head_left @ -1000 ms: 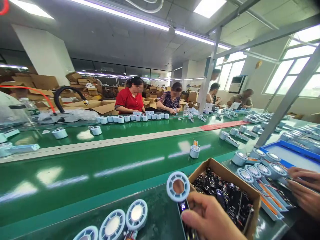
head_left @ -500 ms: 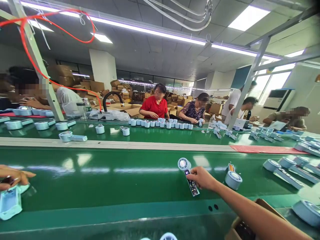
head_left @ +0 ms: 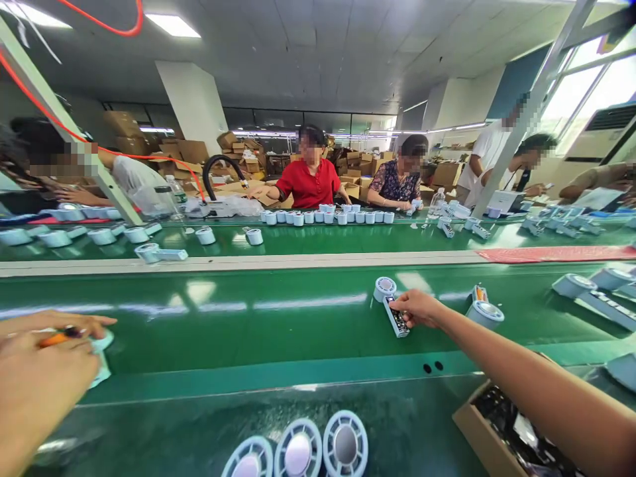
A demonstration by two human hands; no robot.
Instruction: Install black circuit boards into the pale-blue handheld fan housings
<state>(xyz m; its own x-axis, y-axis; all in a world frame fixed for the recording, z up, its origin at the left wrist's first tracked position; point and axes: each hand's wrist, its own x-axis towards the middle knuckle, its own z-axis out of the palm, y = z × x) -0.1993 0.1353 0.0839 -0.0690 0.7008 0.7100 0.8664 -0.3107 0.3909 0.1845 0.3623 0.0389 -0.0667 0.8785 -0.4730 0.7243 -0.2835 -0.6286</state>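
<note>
Your right hand (head_left: 421, 309) has carried the pale-blue, round-headed plastic fan (head_left: 385, 290) from the near side of the glossy green conveyor belt (head_left: 298, 328) to on or just above it, fingers pinching the handle. Your left hand is out of view. Releasing unevenly could jolt the exposed black circuit board (head_left: 396, 319) loose.

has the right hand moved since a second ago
Yes: the right hand has gone forward, from beside the cardboard box to out over the green belt.
</note>
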